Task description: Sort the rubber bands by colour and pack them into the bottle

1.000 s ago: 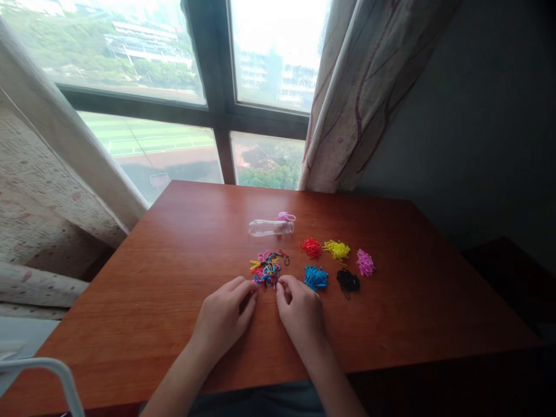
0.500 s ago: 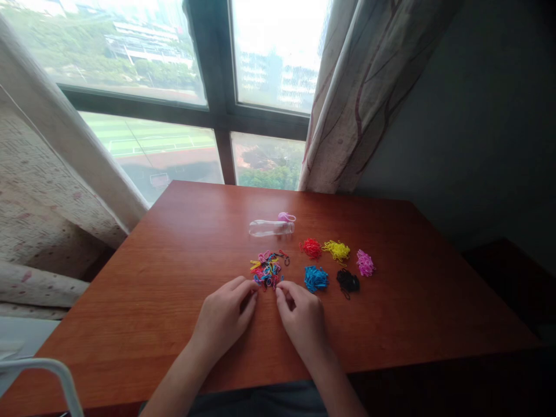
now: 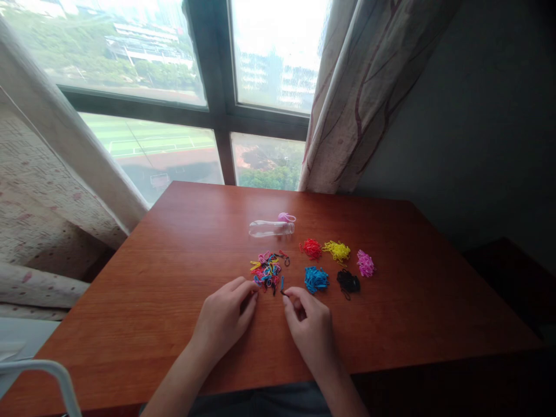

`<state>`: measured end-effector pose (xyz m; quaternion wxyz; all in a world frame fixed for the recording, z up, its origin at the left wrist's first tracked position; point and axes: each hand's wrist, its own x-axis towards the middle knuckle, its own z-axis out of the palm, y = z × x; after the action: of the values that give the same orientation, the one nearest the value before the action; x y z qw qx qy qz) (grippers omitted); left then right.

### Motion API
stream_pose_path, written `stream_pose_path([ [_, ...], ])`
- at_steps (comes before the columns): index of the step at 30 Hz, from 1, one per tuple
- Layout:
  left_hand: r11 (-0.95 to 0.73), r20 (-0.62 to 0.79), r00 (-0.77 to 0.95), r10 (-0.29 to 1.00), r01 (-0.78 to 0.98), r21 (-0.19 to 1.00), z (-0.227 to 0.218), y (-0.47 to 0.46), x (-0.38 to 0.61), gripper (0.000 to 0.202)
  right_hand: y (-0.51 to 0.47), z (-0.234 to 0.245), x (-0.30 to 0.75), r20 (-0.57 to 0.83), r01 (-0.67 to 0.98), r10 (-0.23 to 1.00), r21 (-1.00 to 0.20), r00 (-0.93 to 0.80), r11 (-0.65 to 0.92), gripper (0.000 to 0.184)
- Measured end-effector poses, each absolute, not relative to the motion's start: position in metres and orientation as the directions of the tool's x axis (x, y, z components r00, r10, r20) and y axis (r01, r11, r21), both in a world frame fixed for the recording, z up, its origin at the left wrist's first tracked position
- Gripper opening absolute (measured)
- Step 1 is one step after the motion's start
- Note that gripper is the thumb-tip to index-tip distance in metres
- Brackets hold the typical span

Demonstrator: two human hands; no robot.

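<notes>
My left hand (image 3: 226, 313) rests on the table at the near left edge of a mixed pile of small coloured looped pins (image 3: 266, 269). Its fingers are bent together, and whatever they may hold is hidden. My right hand (image 3: 309, 321) lies just right of the pile. Thumb and index finger pinch a small black looped pin (image 3: 284, 293). Just beyond those fingertips a single blue looped pin (image 3: 282, 282) lies apart from the pile. Blue pins (image 3: 316, 280) form a heap beyond my right hand, with a black heap (image 3: 348, 281) beside it.
Red (image 3: 311, 249), yellow (image 3: 337, 251) and pink (image 3: 366, 263) heaps lie farther right on the brown table (image 3: 182, 243). A clear plastic bottle (image 3: 270, 229) lies on its side behind the pile, beside a pink cap with a loop (image 3: 285, 218). Window and curtains stand behind.
My right hand has moved a little right and nearer to me, away from the pile. A black pin now shows at its fingertips. My left hand stays put.
</notes>
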<state>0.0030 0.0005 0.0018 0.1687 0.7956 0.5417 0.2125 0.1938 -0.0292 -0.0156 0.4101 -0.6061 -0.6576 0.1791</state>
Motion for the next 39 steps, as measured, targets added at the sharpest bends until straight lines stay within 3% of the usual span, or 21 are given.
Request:
stream_pose_path([
  [10, -0.359, 0.145, 0.331, 0.932, 0.802, 0.477, 0.003, 0.001, 0.002, 0.019, -0.035, -0.02, 0.295, 0.411, 0.797, 0.82, -0.597, 0.398, -0.088, 0.035],
  [17, -0.351, 0.132, 0.329, 0.935, 0.806, 0.476, 0.002, 0.0, 0.002, 0.02, -0.028, -0.023, 0.317, 0.389, 0.797, 0.8, -0.579, 0.457, -0.174, 0.037],
  [26, -0.36, 0.157, 0.325, 0.933, 0.806, 0.47, 0.003, 0.0, 0.003, 0.019, -0.033, -0.019, 0.287, 0.399, 0.784, 0.831, -0.617, 0.387, -0.069, 0.034],
  [32, -0.333, 0.189, 0.275, 0.943, 0.806, 0.489, 0.001, 0.0, 0.003, 0.016, -0.035, -0.018, 0.236, 0.372, 0.74, 0.907, -0.663, 0.197, 0.111, 0.023],
  [39, -0.278, 0.179, 0.218, 0.959, 0.832, 0.479, 0.0, 0.001, 0.003, 0.014, -0.03, -0.019, 0.21, 0.292, 0.783, 0.957, -0.596, 0.002, 0.18, 0.018],
])
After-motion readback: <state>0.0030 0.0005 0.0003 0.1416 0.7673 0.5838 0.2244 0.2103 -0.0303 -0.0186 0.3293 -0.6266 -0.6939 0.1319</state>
